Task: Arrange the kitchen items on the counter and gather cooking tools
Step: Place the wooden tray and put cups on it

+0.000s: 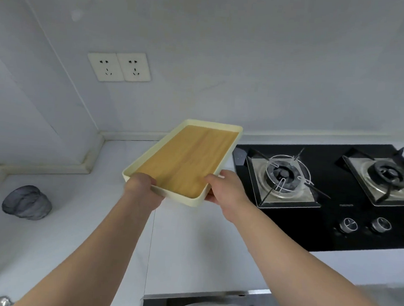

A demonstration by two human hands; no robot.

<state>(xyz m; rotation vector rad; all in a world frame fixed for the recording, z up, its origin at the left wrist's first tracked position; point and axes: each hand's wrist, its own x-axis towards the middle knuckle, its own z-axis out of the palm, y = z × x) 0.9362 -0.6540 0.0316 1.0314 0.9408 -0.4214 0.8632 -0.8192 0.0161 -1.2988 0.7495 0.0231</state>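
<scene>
Head view: a cream-rimmed tray (pixel 212 125) with a wood-grain floor is held tilted above the white counter (pixel 189 247), just left of the black gas hob (pixel 310 232). The left hand (pixel 141 184) grips the near left corner with its fingers curled round the rim. The right hand (pixel 225 188) grips the near right corner, thumb on top of the rim, fingers underneath. A grey rounded object (pixel 26 202) sits on the counter, well apart to the left.

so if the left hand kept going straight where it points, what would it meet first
Likely the back wall; the left hand grips the tray, whose far edge would touch first. Depth is unclear.
</scene>
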